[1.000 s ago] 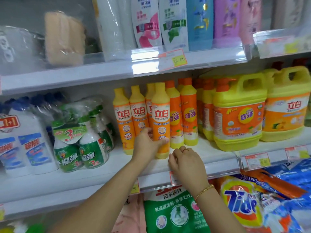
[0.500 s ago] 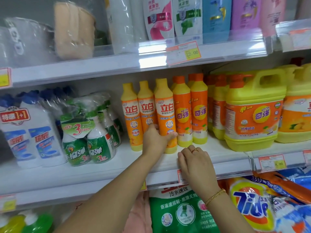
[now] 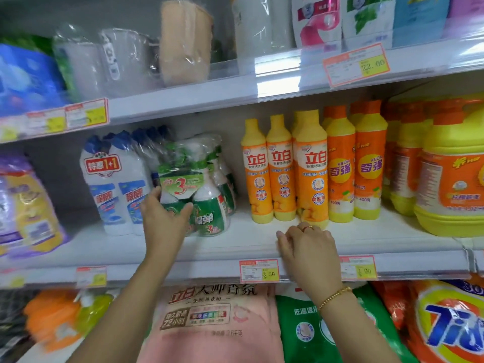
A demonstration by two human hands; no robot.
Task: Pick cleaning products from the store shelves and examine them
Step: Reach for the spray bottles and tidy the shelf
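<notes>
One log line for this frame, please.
step: pick | left hand: grips green bottle pack | right hand: rests on shelf edge

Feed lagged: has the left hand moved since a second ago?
Yes: the left hand went leftward from the yellow dish-soap bottles to grip the green spray-bottle pack.

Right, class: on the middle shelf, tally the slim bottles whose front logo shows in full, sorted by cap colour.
Yellow-capped slim bottles: 3
Orange-capped slim bottles: 2
Total: 5
</notes>
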